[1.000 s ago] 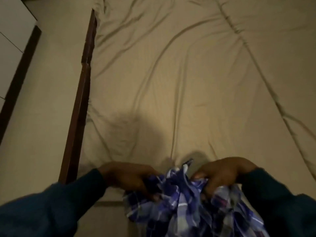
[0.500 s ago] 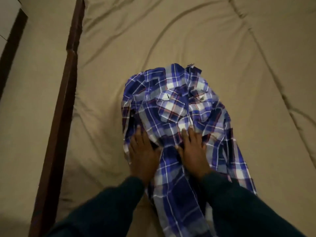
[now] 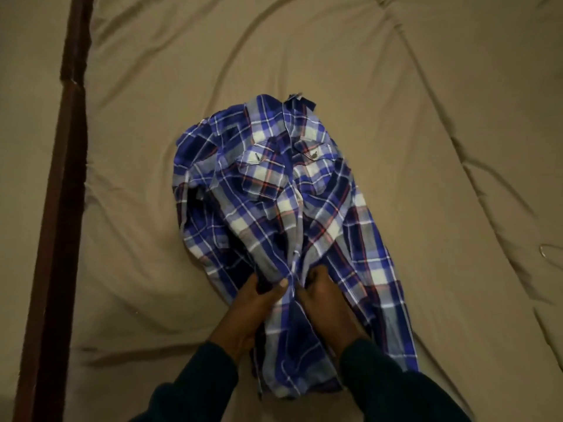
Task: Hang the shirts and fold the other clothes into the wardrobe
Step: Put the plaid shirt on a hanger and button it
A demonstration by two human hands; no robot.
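A blue, white and red plaid shirt (image 3: 274,208) lies crumpled on the beige bed sheet (image 3: 396,132), front side up with two chest pockets showing and its collar pointing away from me. My left hand (image 3: 256,306) pinches the shirt's front placket near the lower middle, thumb on top of the cloth. My right hand (image 3: 323,300) grips the fabric right beside it, fingers curled into the folds. Both sleeves of mine are dark. The shirt's lower hem runs down between my forearms.
A dark wooden bed frame rail (image 3: 61,208) runs down the left side, with pale floor (image 3: 21,147) beyond it. The wrinkled sheet spreads around the shirt on all sides. A small shiny spot (image 3: 545,249) lies on the sheet at far right.
The shirt went from a bundle held near my body to lying spread on the bed. My hands then slid down from pressing flat on it to gripping its front at the lower middle.
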